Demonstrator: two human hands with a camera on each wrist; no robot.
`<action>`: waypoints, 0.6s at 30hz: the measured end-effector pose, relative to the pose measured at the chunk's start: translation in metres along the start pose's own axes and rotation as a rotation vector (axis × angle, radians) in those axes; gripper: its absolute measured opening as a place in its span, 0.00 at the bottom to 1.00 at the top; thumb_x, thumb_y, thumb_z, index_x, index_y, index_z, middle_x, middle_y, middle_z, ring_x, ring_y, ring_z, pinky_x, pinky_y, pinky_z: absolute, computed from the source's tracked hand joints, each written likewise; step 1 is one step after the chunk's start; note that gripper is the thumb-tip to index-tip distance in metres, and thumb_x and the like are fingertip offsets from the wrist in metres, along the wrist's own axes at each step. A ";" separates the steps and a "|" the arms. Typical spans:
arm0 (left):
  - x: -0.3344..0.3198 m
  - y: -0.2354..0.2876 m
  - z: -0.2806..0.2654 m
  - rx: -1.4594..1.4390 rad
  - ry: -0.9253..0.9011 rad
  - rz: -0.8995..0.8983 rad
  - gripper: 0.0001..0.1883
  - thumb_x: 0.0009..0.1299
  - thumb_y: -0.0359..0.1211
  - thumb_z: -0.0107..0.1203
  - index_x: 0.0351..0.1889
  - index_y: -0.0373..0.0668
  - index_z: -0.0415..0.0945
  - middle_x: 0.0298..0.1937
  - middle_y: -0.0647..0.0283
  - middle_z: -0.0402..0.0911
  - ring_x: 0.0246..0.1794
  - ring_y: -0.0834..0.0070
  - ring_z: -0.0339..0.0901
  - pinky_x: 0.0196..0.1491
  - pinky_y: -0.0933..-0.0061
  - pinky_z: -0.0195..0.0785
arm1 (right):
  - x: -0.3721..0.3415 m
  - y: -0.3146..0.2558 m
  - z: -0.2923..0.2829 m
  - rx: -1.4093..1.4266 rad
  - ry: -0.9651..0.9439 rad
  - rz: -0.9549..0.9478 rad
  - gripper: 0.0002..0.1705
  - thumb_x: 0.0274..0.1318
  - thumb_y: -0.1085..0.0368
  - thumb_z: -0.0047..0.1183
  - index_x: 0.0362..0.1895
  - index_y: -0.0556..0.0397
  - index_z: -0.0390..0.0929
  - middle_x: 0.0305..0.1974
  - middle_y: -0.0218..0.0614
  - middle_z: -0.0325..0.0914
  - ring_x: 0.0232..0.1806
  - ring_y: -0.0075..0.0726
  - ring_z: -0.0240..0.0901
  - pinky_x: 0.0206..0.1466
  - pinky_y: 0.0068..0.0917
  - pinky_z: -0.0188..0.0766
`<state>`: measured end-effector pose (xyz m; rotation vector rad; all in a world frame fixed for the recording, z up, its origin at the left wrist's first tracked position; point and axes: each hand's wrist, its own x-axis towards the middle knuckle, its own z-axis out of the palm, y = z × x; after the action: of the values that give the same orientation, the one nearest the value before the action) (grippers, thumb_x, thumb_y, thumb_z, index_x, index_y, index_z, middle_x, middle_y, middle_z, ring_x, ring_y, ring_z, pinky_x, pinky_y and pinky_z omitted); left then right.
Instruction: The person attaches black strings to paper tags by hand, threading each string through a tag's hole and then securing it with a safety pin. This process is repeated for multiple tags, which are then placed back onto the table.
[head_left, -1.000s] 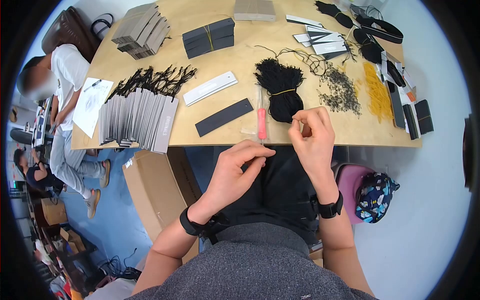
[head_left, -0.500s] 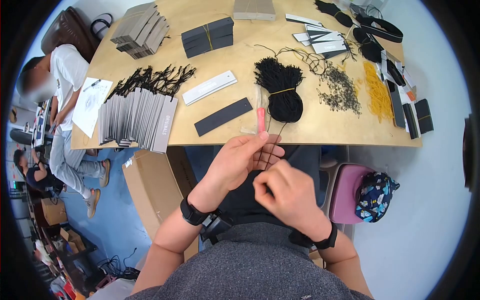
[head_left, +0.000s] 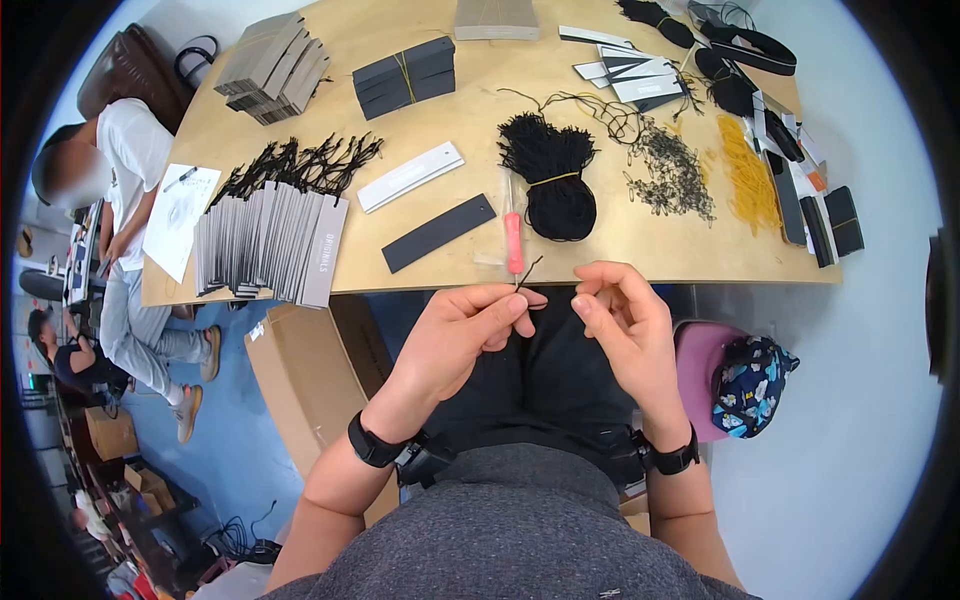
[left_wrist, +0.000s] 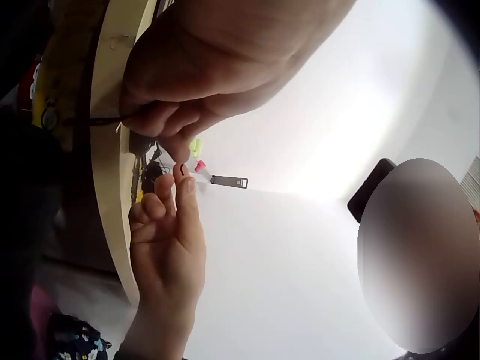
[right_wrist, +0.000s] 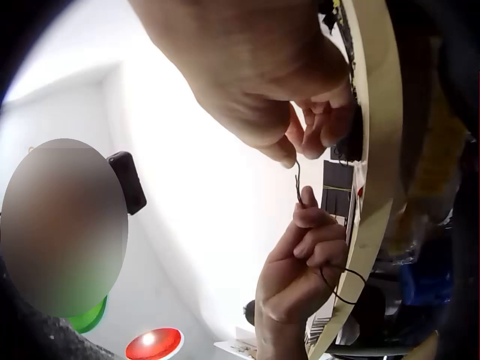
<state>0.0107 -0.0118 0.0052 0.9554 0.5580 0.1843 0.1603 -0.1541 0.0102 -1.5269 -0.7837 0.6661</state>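
Note:
My left hand is just in front of the table's near edge, pinching a thin black cord between thumb and forefinger. In the right wrist view a short length of the cord rises from those fingertips, and a loop of it hangs beside the palm. My right hand faces it, fingers bent and thumb apart from the forefinger, its fingertips close to the cord. Beyond the hands lie a tied bundle of black cords, a pink-handled tool, a dark tag and white tags.
Grey tags with black cords fan out at the left of the table. Small metal pins and yellow bands are at the right. Stacked tags stand at the back. A carton is below, and another person sits at left.
A cord came away from the bundle to the left hand, with the right hand crossing toward the body. Now the right hand has swung back right and the left hand pinches the cord.

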 end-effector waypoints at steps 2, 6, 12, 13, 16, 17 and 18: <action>-0.002 0.000 -0.001 0.037 -0.005 0.005 0.12 0.75 0.30 0.52 0.51 0.32 0.80 0.31 0.67 0.79 0.27 0.86 0.63 0.32 0.85 0.58 | 0.004 0.000 -0.004 0.117 -0.111 0.092 0.10 0.63 0.73 0.56 0.48 0.60 0.77 0.35 0.26 0.75 0.29 0.12 0.66 0.33 0.14 0.66; -0.007 0.000 -0.002 0.144 -0.037 0.005 0.12 0.75 0.31 0.53 0.50 0.33 0.81 0.31 0.67 0.80 0.28 0.87 0.65 0.32 0.85 0.58 | 0.009 -0.001 -0.006 0.124 -0.173 0.136 0.10 0.63 0.72 0.56 0.48 0.59 0.77 0.34 0.24 0.75 0.30 0.11 0.67 0.33 0.13 0.66; -0.012 0.005 0.002 0.329 -0.014 -0.050 0.13 0.74 0.32 0.56 0.50 0.35 0.82 0.32 0.67 0.82 0.31 0.88 0.71 0.33 0.85 0.60 | 0.018 -0.008 -0.001 0.246 -0.257 0.180 0.07 0.64 0.70 0.55 0.44 0.58 0.78 0.30 0.21 0.74 0.28 0.11 0.67 0.31 0.12 0.65; -0.013 0.005 0.002 0.340 -0.018 -0.057 0.13 0.73 0.32 0.57 0.50 0.36 0.82 0.33 0.67 0.83 0.31 0.88 0.72 0.33 0.85 0.60 | 0.018 -0.005 -0.003 0.193 -0.269 0.170 0.06 0.64 0.70 0.55 0.44 0.58 0.78 0.29 0.21 0.73 0.27 0.11 0.67 0.31 0.13 0.65; -0.013 0.000 0.009 0.274 0.014 0.063 0.12 0.73 0.33 0.57 0.49 0.37 0.83 0.33 0.68 0.83 0.32 0.88 0.72 0.33 0.85 0.61 | 0.018 -0.003 -0.004 0.154 -0.278 0.165 0.06 0.64 0.70 0.55 0.43 0.58 0.78 0.28 0.21 0.73 0.27 0.11 0.67 0.30 0.13 0.65; -0.012 -0.001 0.010 0.274 0.013 0.063 0.12 0.73 0.33 0.57 0.49 0.37 0.83 0.33 0.68 0.83 0.32 0.88 0.72 0.33 0.85 0.61 | 0.017 -0.003 -0.005 0.169 -0.273 0.168 0.05 0.64 0.70 0.55 0.43 0.57 0.78 0.28 0.21 0.73 0.27 0.11 0.67 0.30 0.13 0.65; -0.011 -0.001 0.011 0.234 0.036 0.098 0.11 0.72 0.32 0.58 0.48 0.37 0.84 0.33 0.67 0.84 0.32 0.88 0.73 0.34 0.86 0.62 | 0.016 -0.003 -0.004 0.169 -0.272 0.169 0.05 0.64 0.70 0.55 0.43 0.57 0.78 0.28 0.21 0.73 0.27 0.11 0.67 0.30 0.13 0.65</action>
<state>0.0068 -0.0243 0.0133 1.2099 0.5743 0.2280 0.1731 -0.1435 0.0141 -1.3734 -0.7842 1.0561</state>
